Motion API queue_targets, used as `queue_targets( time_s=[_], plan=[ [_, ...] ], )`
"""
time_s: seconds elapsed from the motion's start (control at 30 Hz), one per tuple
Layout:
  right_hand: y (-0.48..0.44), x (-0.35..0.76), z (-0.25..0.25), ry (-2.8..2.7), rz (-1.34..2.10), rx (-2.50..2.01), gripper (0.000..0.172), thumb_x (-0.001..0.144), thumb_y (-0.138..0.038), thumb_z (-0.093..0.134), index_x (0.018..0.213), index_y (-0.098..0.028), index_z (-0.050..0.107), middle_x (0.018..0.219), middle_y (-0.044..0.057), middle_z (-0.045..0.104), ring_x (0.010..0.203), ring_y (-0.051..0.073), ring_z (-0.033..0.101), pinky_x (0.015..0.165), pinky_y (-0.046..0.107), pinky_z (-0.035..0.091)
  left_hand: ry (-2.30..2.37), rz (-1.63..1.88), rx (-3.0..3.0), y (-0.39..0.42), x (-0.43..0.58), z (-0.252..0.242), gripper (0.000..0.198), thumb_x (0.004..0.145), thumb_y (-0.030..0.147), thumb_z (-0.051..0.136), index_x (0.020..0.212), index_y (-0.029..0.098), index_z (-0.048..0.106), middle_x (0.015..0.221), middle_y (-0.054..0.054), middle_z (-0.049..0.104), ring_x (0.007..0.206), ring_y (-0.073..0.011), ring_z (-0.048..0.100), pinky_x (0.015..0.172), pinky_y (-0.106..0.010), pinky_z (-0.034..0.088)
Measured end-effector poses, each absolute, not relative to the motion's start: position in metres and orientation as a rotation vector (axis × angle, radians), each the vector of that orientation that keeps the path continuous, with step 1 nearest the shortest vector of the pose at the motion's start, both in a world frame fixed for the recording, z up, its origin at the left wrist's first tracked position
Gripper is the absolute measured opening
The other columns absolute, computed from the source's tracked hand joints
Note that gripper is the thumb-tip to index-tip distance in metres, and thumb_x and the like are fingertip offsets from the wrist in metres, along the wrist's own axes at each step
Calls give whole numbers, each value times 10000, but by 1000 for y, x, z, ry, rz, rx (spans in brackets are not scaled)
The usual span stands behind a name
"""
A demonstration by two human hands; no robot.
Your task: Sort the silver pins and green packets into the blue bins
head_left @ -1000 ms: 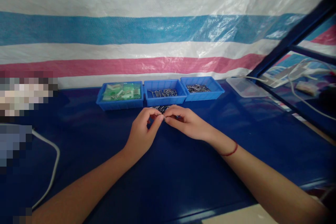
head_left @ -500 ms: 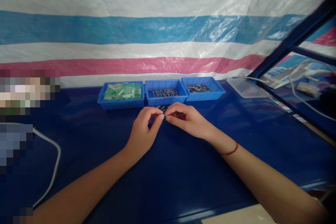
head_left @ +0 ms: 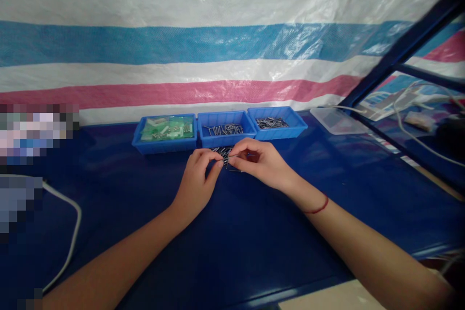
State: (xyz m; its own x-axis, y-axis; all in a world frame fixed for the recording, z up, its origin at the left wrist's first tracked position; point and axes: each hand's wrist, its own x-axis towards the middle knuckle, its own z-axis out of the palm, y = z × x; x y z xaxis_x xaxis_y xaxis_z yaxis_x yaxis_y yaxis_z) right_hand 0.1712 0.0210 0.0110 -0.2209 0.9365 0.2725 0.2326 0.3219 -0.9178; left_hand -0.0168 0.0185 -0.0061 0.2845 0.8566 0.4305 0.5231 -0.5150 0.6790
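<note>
1. A white cable [head_left: 74, 232] loops across the dark blue surface [head_left: 254, 252] at the far left, well apart from the hands.
2. Three blue bins sit in a row against a striped tarp [head_left: 218, 43]. The left bin [head_left: 165, 143] holds green and clear packets.
3. The left hand [head_left: 196, 184] rests on the surface just in front of the bins. Its grip is narrow, thumb and forefinger pinched on the left end of a metal pin [head_left: 228, 157].
4. The metal pin is thin, straight and dark grey, with a faint shine. It is held just above the surface between the two hands. Its long axis runs left to right across the view, nearly level, and the right end sits a touch higher. Which end is the head is too small to tell.
5. A loose pile of pins [head_left: 221, 150] lies on the surface just behind the fingertips, in front of the middle bin [head_left: 225, 139], which holds more pins.
6. The right hand [head_left: 259, 164] closes its grip on the pin's right end, fingers curled in; a red string bracelet [head_left: 318, 209] circles that wrist.
7. The right bin [head_left: 279, 131] holds short metal pieces.
8. A clear plastic tray [head_left: 339, 121] lies beside it, near a blue frame [head_left: 399, 53].
</note>
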Motion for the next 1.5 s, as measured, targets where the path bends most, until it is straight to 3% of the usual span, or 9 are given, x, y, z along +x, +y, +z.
queue_targets(
  time_s=[0.2,0.33,0.47,0.53,0.63,0.73,1.03,1.23,1.5],
  plan=[
    [21,170,20,-1596,1015,-1152,297,771,-452,668,681,-172,627,627,-8,565,548,96,457,516,247,380,1180,1004,2238,16,-16,-8,108,920,235,515,1012,211,567,1017,-45,607,970,-190,578,838,-346,472],
    [34,187,23,-1168,1084,-1260,364,736,-500,686,631,-164,595,552,-14,545,451,69,421,416,211,323,1100,964,2365,12,-14,-5,186,913,241,523,1094,207,548,1018,-57,628,982,-206,578,887,-379,465],
    [52,222,23,-587,1169,-1187,245,734,-414,710,804,-204,605,768,-12,651,471,58,459,397,190,347,996,880,2540,8,-13,1,159,921,208,487,983,203,633,1054,-68,641,1055,-220,551,947,-402,438],
    [58,238,23,-472,1186,-1181,196,799,-403,635,836,-218,581,792,-12,652,448,58,433,385,196,349,941,795,2622,8,-13,1,205,919,218,494,1059,212,643,1169,-67,629,1157,-237,509,1011,-430,401],
    [61,251,26,-377,1180,-1156,131,851,-345,521,861,-221,564,721,-11,609,432,70,409,380,210,354,893,633,2735,7,-14,-1,318,919,286,504,1216,226,599,1377,-65,526,1338,-295,356,1080,-503,329],
    [59,250,31,-352,1168,-1112,91,808,-265,510,866,-216,561,617,-32,514,424,76,387,371,212,334,888,534,2797,7,-13,-3,359,927,313,484,1259,218,582,1406,-57,509,1394,-332,261,1086,-549,302],
    [46,218,39,-513,1295,-1103,75,698,-183,560,770,-169,578,616,-43,484,450,54,372,395,197,289,1019,657,2742,8,-11,-3,267,919,232,482,1119,201,657,1161,-55,670,1184,-279,471,982,-475,386],
    [40,205,35,-719,1320,-1120,124,678,-247,624,774,-172,606,630,-44,490,478,59,391,419,202,283,1176,667,2738,10,-14,-5,311,916,266,498,1207,233,604,1251,-60,619,1144,-281,465,917,-463,389],
    [35,194,31,-954,1219,-1190,160,691,-302,634,779,-169,625,636,-25,513,494,72,407,420,211,276,1217,629,2651,12,-15,-5,156,922,260,518,955,226,666,1062,-37,665,1002,-230,544,816,-386,396]
  ],
)
